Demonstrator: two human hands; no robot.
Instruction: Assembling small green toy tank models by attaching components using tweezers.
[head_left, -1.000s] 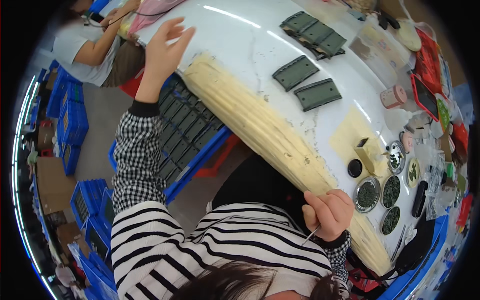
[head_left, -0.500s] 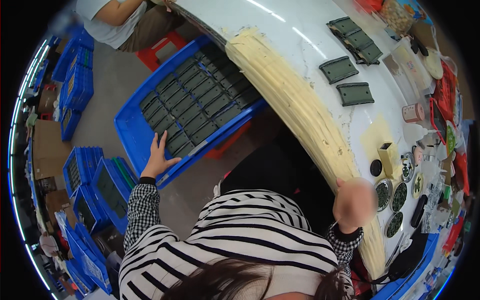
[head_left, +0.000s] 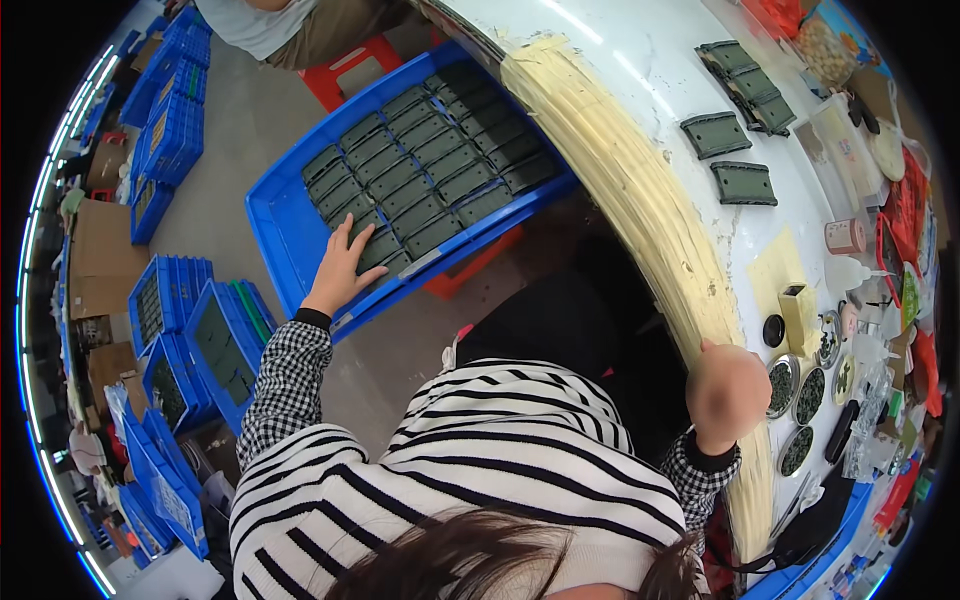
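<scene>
Dark-green, rectangular, slab-like pieces (head_left: 400, 190) lie packed in rows in a blue plastic tray (head_left: 262, 230), beside the white, yellow-edged surface (head_left: 660, 50). The left hand (head_left: 345, 268) is over the rows' near end, fingers spread; contact is unclear. I'd call this reaching; lifting one calls for closing the fingers on its edges. The right hand (head_left: 727, 398) is blurred, its grip impossible to tell.

Top (head_left: 510, 455): white knit, black stripes, plain pale neckline (head_left: 600, 562) | sleeves (head_left: 285, 375): black-and-white check, gathered, loose | cuffs (head_left: 312, 318): black, snug bands | legwear (head_left: 545, 320): black | hair (head_left: 450, 555): dark, loose strands
</scene>
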